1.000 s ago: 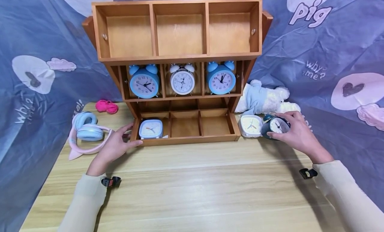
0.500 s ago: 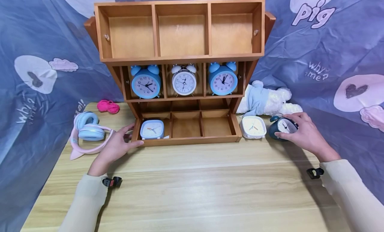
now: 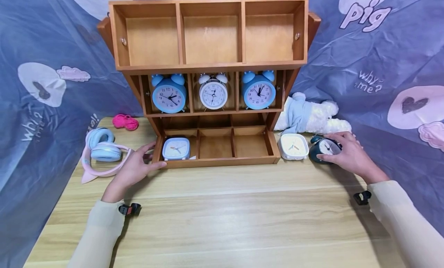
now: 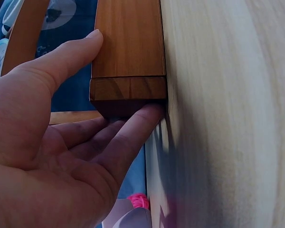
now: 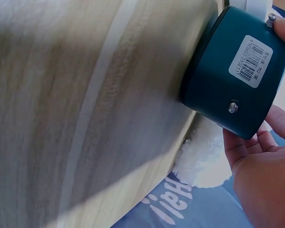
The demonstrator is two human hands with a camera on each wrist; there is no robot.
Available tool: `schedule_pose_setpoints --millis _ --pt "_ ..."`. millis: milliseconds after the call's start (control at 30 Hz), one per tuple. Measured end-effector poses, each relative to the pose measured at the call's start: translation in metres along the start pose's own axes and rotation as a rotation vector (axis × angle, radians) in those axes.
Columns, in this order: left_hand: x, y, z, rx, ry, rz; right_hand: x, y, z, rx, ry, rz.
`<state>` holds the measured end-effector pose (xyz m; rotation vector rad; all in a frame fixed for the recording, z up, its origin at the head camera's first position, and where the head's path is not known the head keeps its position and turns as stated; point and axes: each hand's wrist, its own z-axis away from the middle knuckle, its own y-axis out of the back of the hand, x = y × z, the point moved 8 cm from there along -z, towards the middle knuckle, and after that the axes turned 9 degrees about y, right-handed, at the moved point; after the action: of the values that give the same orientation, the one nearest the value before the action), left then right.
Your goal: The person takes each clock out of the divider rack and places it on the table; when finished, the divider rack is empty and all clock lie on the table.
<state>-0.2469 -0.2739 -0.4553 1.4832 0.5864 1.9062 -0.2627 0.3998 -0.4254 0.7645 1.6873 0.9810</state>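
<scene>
My right hand (image 3: 350, 154) grips a dark green alarm clock (image 3: 320, 149) at the table's right side, thumb at its front and fingers behind. In the right wrist view the green clock (image 5: 232, 71) shows its barcode label and stubby metal feet. A white square clock (image 3: 293, 146) stands just left of it. My left hand (image 3: 135, 168) holds the lower left corner of a wooden shelf (image 3: 215, 163). The left wrist view shows the thumb along the front board (image 4: 128, 42) and the fingers against its end. A pale blue square clock (image 3: 176, 148) sits in the bottom left compartment.
Two blue twin-bell clocks (image 3: 169, 95) and a white twin-bell clock (image 3: 213, 94) fill the middle tier. Cat-ear headphones (image 3: 105, 152) and a pink bundle (image 3: 125, 122) lie at left. A white plush toy (image 3: 312, 114) lies behind the right clocks.
My right hand has shifted the green clock to the right, opening a small gap from the white square clock, then slightly back left. The left hand stays at the shelf corner.
</scene>
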Motion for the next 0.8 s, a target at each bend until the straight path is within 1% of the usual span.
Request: schedule_pose_setpoints --millis 233,500,800 --pt "0.001 0.001 0.001 0.004 0.000 0.001 -0.003 -0.004 -0.006 -0.022 0.003 0.003" --pt "0.002 0.002 0.001 0.015 -0.008 -0.004 -0.004 -0.006 -0.012 -0.017 0.031 -0.003" --pt "-0.001 0.000 0.000 0.005 -0.003 0.003 0.001 -0.009 -0.008 -0.039 -0.016 -0.041"
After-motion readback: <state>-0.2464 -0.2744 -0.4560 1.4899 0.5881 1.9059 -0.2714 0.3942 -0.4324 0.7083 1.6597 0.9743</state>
